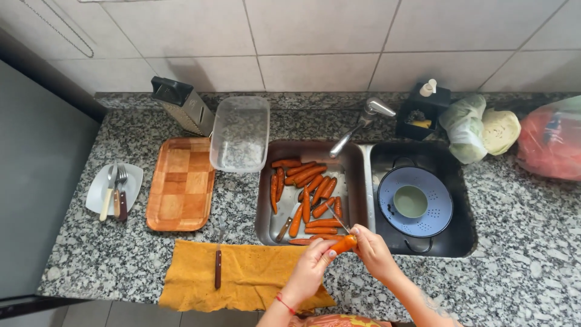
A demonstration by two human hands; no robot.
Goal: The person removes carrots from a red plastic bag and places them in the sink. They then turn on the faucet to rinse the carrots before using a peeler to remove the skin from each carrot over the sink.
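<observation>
Carrot (345, 243) sits at the front edge of the left sink basin (266, 227), held over the rim, probably so scrapings drop into the basin. Left hand (315, 263) pinches it from below, fingers wrapped round the thick end, wrist coming up from bottom of frame with a red thread bracelet on it. Right hand (372, 251) is closed on a thin knife (336, 219), blade angled up-left across the carrot, looks like scraping or peeling. Both forearms converge at the carrot, elbows out of view.

Behind it, a pile of carrots (305, 194) lies in the same basin, plus another knife (284, 229) with a wooden handle. Tap (363, 124) points over that basin. Right basin holds a blue colander (439, 212) with a small green bowl (410, 201) inside.

On the counter: yellow cloth (254, 272) with a brown-handled knife (218, 266) on it, just left of the hands. Wooden board (180, 183), clear plastic tub (240, 133), box grater (181, 104) further back-left. White plate (97, 194) with cutlery far left. Cabbage (499, 130) in bags and a red bag (551, 145) at right.
</observation>
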